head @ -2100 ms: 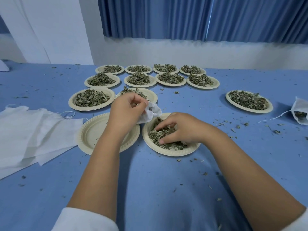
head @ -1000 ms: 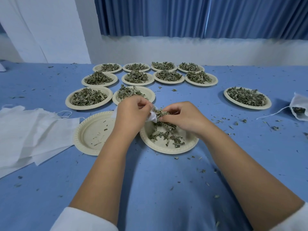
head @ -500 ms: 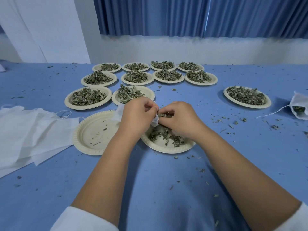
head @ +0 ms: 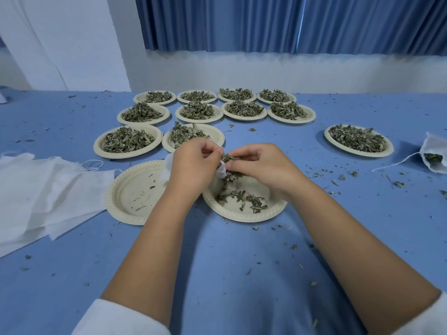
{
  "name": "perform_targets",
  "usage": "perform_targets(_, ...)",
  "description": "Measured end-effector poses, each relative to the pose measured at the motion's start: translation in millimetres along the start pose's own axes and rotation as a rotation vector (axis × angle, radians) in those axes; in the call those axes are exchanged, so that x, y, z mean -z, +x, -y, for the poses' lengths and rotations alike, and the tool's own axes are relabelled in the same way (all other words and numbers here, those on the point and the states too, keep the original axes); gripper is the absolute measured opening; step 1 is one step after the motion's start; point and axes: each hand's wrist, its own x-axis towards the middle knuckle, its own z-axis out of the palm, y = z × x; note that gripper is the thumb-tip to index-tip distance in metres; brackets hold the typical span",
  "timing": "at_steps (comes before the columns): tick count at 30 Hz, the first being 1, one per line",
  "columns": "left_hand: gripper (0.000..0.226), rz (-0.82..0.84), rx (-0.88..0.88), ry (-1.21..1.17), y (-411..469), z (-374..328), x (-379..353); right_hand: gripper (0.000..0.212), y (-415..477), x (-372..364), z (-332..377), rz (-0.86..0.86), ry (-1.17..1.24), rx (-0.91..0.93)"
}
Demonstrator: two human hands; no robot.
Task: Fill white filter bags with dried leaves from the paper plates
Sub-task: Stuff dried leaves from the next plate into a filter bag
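Observation:
My left hand (head: 193, 163) grips a white filter bag (head: 221, 171), mostly hidden behind the fingers, above a paper plate (head: 244, 213) with a few dried leaves left on it. My right hand (head: 263, 165) pinches a clump of dried leaves (head: 228, 158) right at the bag's mouth. Some leaves hang below the hands over the plate. A nearly bare paper plate (head: 135, 192) lies just left of it.
Several plates heaped with leaves (head: 128, 140) stand in rows behind my hands, and one more plate (head: 358, 141) at the right. A pile of flat white bags (head: 43, 189) lies at the left. A filled bag with a string (head: 435, 158) sits at the right edge. Leaf crumbs litter the blue table.
My right hand scooped leaves off the plate and lifted them to the bag held by my left hand. The plate now holds far fewer leaves.

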Motion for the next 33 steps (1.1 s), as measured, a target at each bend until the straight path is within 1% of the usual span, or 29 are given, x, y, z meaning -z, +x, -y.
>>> perform_targets(2,0.009,0.004,0.021,-0.039,1,1,1,0.008,0,2,0,0.041,0.135,-0.043)
perform_targets(5,0.008,0.019,0.040,-0.095,1,0,2,0.009,-1,0,-2,0.016,0.281,-0.086)
perform_targets(9,0.007,0.054,0.041,-0.147,-1,-2,2,0.009,-1,-3,-5,-0.013,0.386,-0.113)
perform_targets(10,0.007,0.064,0.038,-0.147,-1,-2,2,0.011,0,-4,-6,-0.026,0.388,-0.115)
perform_targets(12,0.007,0.084,0.026,-0.145,-1,-3,2,0.022,2,-4,-8,-0.040,0.395,-0.138)
perform_targets(14,0.007,0.100,0.020,-0.155,-1,-3,3,0.034,5,-3,-10,-0.008,0.368,-0.189)
perform_targets(15,0.007,0.106,0.020,-0.161,-1,-3,4,0.035,5,-3,-10,0.036,0.357,-0.222)
perform_targets(18,0.006,0.117,0.014,-0.157,-2,-4,5,0.019,7,-3,-10,0.190,0.465,-0.288)
perform_targets(19,0.006,0.114,0.013,-0.149,-2,-4,5,0.014,8,-4,-10,0.199,0.495,-0.288)
perform_targets(21,0.006,0.105,0.010,-0.130,-2,-3,5,0.009,9,-6,-11,0.151,0.509,-0.274)
perform_targets(24,0.004,0.094,-0.035,-0.061,-3,-4,4,0.004,10,-7,-14,0.059,0.441,-0.243)
perform_targets(27,0.006,0.077,-0.117,0.059,-5,-4,2,0.004,10,-8,-17,-0.027,0.233,-0.186)
perform_targets(29,0.006,0.106,-0.136,0.088,-7,-5,-1,0.006,8,-11,-18,-0.103,0.077,-0.156)
perform_targets(31,0.006,0.142,-0.146,0.125,-8,-6,-6,0.007,8,-15,-19,-0.185,-0.084,-0.064)
perform_targets(33,0.007,0.131,-0.148,0.150,-8,-6,-9,0.009,8,-17,-18,-0.243,-0.189,0.016)
